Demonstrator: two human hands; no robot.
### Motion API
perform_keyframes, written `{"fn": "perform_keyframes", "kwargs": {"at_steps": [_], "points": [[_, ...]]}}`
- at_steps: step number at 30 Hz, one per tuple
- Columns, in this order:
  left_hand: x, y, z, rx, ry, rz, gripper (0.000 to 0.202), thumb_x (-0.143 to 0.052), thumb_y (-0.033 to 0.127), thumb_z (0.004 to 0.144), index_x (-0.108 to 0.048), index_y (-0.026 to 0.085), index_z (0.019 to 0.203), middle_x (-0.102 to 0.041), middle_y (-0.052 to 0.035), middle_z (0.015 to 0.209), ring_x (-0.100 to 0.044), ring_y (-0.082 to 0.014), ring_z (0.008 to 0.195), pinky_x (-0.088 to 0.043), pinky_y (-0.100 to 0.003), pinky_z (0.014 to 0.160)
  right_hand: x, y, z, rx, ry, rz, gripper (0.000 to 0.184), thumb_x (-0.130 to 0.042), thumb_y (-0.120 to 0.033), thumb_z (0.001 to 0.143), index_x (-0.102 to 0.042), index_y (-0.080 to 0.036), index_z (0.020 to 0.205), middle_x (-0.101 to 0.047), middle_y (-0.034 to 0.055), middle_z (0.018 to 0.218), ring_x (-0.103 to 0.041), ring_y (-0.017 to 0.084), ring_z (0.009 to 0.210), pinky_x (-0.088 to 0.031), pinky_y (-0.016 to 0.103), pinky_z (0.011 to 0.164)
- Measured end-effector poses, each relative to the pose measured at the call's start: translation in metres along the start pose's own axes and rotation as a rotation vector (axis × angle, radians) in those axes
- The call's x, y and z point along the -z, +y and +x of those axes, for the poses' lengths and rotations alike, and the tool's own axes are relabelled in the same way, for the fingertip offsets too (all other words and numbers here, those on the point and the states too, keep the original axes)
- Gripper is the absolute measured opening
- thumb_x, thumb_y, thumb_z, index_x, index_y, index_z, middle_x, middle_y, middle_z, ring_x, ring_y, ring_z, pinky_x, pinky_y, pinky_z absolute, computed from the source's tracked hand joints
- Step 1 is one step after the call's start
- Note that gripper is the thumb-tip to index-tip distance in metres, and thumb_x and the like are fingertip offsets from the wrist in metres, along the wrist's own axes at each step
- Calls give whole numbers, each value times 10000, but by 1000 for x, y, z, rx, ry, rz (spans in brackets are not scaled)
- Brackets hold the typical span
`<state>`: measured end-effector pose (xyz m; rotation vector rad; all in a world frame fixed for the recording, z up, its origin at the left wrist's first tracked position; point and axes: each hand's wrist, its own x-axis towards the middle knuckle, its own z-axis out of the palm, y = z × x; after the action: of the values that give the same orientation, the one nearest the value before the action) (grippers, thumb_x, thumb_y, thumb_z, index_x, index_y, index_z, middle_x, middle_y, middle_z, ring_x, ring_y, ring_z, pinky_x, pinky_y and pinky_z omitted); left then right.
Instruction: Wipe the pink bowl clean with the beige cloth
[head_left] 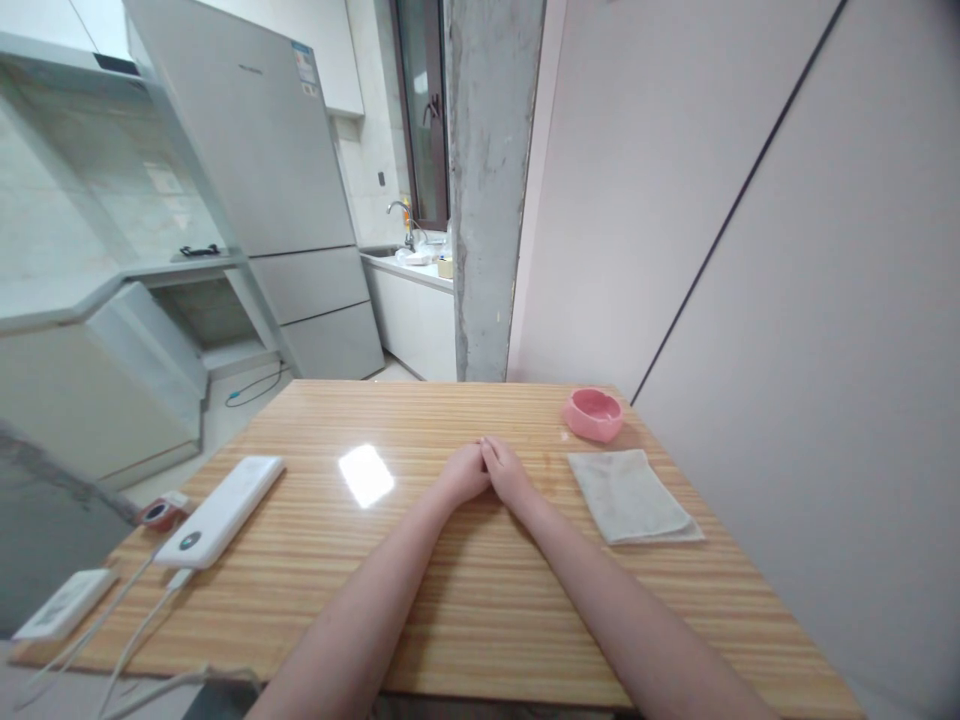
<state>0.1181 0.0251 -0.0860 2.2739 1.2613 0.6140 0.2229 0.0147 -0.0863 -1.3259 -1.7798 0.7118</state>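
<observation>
My left hand [465,473] and my right hand [506,471] rest together on the wooden table [480,620], near its middle. Their fingers are closed and meet at the tips, the right hand's lying against the left's. No object shows in either hand. To the right of my right hand lies a folded grey cloth [631,497], flat and apart from it. Behind the cloth sits a pink ashtray-like bowl [593,415] close to the table's right edge.
On the left of the table lie a white power bank [225,510] with cables, a small red round item [159,514] and a white flat block [66,604]. Beyond stand a fridge [247,150], a sink counter and a bare pillar [491,200]. A wall [787,330] borders the right.
</observation>
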Motion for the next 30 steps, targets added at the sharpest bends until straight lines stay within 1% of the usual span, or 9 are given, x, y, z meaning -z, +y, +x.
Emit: {"fn": "perform_keyframes", "kwargs": {"at_steps": [11,14,15,17,19,20,23,27,30], "points": [[1,3,-1,1,-32,95,275,-509,176,744,-682,109,947,-700,-138,955,-635,-228,882,-481,-304,773,-6,16,0,96,53,157,349,-335,-386,881,-608,-198,772,-651,68,830,-582,203,860,-442,349,856],[4,2,-1,-23,-23,59,229,-502,244,786,-671,141,901,-691,-85,859,-609,-189,791,-456,-277,719,16,21,7,12,33,121,288,-387,-337,852,-633,-189,842,-671,73,864,-602,212,857,-459,362,837],[6,1,0,-25,-12,50,221,-487,273,806,-664,151,857,-675,-62,800,-589,-173,742,-440,-267,687,30,24,9,-45,79,81,272,-402,-307,837,-634,-180,901,-674,84,901,-607,217,873,-462,371,838],[8,-2,1,-7,23,37,243,-455,306,832,-636,161,759,-622,-25,695,-536,-145,658,-392,-249,621,64,33,10,-90,367,-122,332,-401,-271,840,-584,-158,1093,-632,126,1083,-570,238,1016,-420,414,913],[11,-4,2,18,63,22,244,-448,298,833,-606,162,708,-581,-5,652,-499,-128,623,-346,-240,582,96,47,7,-134,629,-439,413,-467,-298,826,-526,-156,1209,-487,165,1312,-399,307,1243,-276,525,1023],[11,-5,2,19,74,13,232,-450,289,830,-597,162,702,-570,1,647,-490,-123,618,-331,-237,572,109,55,5,-198,682,-544,437,-503,-340,819,-525,-154,1213,-415,183,1374,-318,343,1295,-230,567,1030],[12,-7,2,11,64,8,213,-459,281,825,-583,162,698,-551,9,638,-475,-117,611,-321,-235,567,130,78,1,-322,628,-648,381,-577,-388,778,-609,-126,1052,-342,223,1401,-291,379,1290,-255,554,1015],[8,-6,2,6,70,4,214,-449,277,840,-590,166,724,-570,-9,686,-515,-133,658,-403,-254,632,129,91,6,-204,515,-580,172,-536,-255,783,-615,-113,842,-503,217,1213,-406,311,1212,-245,483,1066],[6,-3,0,-32,235,0,187,-490,222,821,-607,163,954,-603,-78,996,-564,-182,945,-457,-328,846,114,78,11,-93,505,-457,128,-529,-256,790,-586,-142,797,-527,193,1183,-430,293,1189,-270,484,1069]]}}
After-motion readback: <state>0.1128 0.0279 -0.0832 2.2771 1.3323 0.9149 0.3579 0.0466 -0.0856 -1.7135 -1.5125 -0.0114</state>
